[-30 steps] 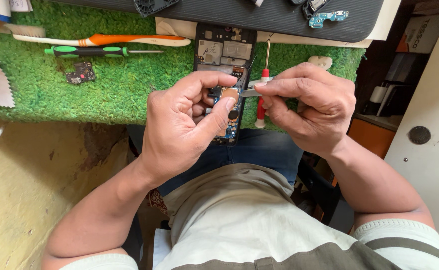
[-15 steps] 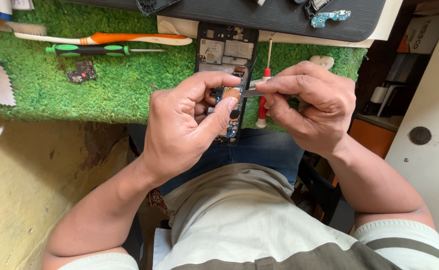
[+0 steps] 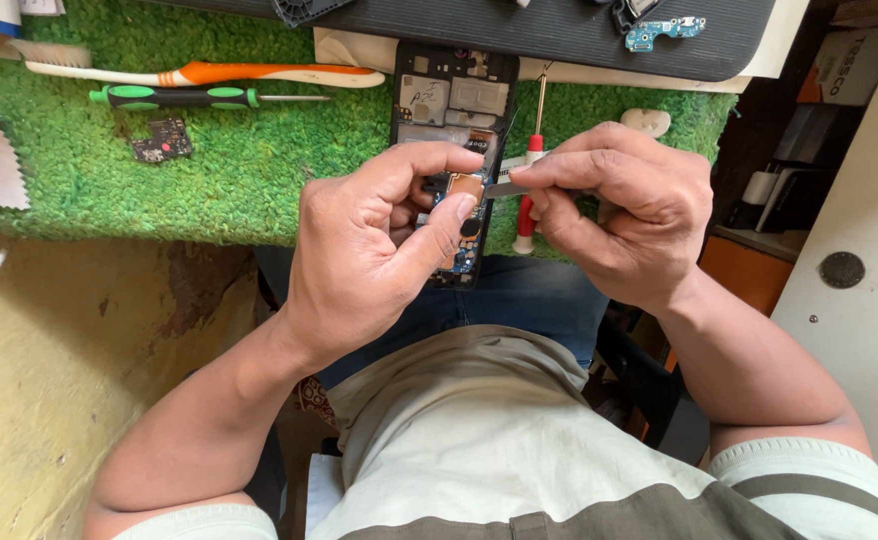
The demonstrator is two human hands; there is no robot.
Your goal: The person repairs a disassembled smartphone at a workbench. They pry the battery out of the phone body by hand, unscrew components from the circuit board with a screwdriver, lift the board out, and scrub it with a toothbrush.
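Observation:
My left hand pinches a small circuit board with a copper-coloured patch, held above my lap. My right hand grips a thin metal tool whose tip touches the copper patch on the board. Just behind the hands, an opened phone frame lies on the green turf mat, partly hidden by my fingers.
On the mat lie a red-handled screwdriver, a green-and-black screwdriver, an orange-and-white toothbrush and a small dark board. A black tray at the back holds a small blue part. A white earbud-like piece rests on the right.
Both hands hold nearly the same pose; the metal tool's tip shifts slightly on the board.

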